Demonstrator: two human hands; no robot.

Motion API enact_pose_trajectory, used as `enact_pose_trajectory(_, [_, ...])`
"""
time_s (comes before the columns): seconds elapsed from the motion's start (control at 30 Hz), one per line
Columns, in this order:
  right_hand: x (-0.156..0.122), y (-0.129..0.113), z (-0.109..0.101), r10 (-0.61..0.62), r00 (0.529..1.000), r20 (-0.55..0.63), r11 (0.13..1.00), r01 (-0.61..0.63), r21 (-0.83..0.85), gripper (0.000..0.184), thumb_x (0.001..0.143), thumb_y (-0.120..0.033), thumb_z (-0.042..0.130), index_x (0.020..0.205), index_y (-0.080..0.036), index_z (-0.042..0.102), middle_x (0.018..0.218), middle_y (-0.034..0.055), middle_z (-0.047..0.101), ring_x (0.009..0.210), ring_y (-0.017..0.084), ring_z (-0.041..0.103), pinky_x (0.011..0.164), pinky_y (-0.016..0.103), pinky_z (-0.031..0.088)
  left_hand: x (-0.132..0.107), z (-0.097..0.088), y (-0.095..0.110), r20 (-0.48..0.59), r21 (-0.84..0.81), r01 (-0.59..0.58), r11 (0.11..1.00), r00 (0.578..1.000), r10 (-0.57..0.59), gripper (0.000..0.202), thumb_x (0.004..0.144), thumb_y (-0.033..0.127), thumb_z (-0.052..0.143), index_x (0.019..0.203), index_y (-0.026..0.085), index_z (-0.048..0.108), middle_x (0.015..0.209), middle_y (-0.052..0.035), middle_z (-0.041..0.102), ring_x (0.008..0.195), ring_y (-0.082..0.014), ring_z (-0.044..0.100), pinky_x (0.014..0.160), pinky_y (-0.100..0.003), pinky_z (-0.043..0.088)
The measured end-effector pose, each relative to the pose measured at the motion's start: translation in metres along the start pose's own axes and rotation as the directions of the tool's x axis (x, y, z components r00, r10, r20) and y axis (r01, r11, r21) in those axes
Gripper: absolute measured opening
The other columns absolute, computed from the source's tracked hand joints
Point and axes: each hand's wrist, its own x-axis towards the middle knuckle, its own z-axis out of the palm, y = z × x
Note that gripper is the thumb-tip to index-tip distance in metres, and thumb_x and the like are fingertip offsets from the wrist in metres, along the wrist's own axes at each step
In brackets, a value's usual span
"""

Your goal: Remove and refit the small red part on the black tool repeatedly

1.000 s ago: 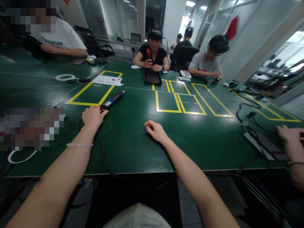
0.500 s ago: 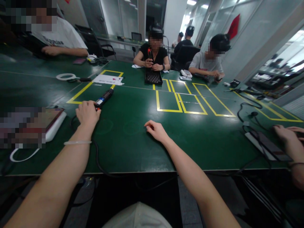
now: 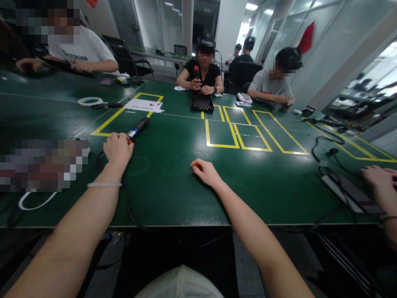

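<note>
My left hand (image 3: 118, 150) lies on the green table with its fingers closed around the near end of a black stick-shaped tool (image 3: 138, 128). This tool carries a blue and white label and a bit of orange-red by my fingers, and its far end points away to the right. My right hand (image 3: 205, 171) rests on the table well to the right, fingers loosely curled in, with nothing visible in them. A black cord (image 3: 129, 207) runs past my left wrist toward the table's front edge.
A printed white sheet (image 3: 144, 105) lies beyond the tool, beside a white ring (image 3: 89, 101). Yellow tape outlines (image 3: 223, 145) mark the table. Across sits a person with a red-and-black tool (image 3: 196, 72) and a black tray (image 3: 202, 103). Another person's hand (image 3: 376, 176) is at right.
The view has shifted slightly. Both my hands keep their places on the table. At the far left, a person's hands have moved, and one now shows farther left.
</note>
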Motion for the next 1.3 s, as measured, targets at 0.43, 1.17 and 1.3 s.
enact_pose_trajectory(0.43, [-0.001,0.001,0.000,0.007,1.000,0.009,1.000,-0.007,0.008,0.015,0.090,-0.022,0.053,0.096,-0.019,0.067,0.074,-0.0010,0.065,0.066,0.013,0.057,0.065,0.024,0.040,0.002,0.006,-0.001,-0.032,-0.047,0.055,0.997,0.998,-0.057,0.043,0.096,0.039,0.050,0.123,0.005,0.054,0.127,-0.0225,0.053,0.109,-0.0311,0.050,0.091,-0.043,0.040])
enact_pose_trajectory(1.17, [-0.001,-0.001,-0.001,0.004,1.000,0.017,1.000,-0.004,0.021,0.014,0.090,-0.022,0.054,0.096,-0.018,0.066,0.073,-0.0007,0.065,0.066,0.014,0.057,0.065,0.024,0.040,0.003,0.006,-0.002,0.054,0.010,0.060,0.998,0.997,-0.061,0.045,0.101,0.040,0.037,0.123,0.006,0.055,0.117,-0.0191,0.062,0.096,-0.0261,0.049,0.080,-0.035,0.028])
enact_pose_trajectory(1.3, [-0.001,-0.001,-0.001,0.000,1.000,0.015,1.000,-0.001,0.025,0.014,0.090,-0.022,0.054,0.095,-0.018,0.066,0.073,-0.0004,0.066,0.066,0.014,0.057,0.065,0.024,0.039,0.003,0.005,0.000,0.054,0.015,0.068,0.998,0.996,-0.069,0.044,0.101,0.040,0.037,0.121,0.006,0.056,0.114,-0.0179,0.063,0.092,-0.0245,0.049,0.077,-0.034,0.025])
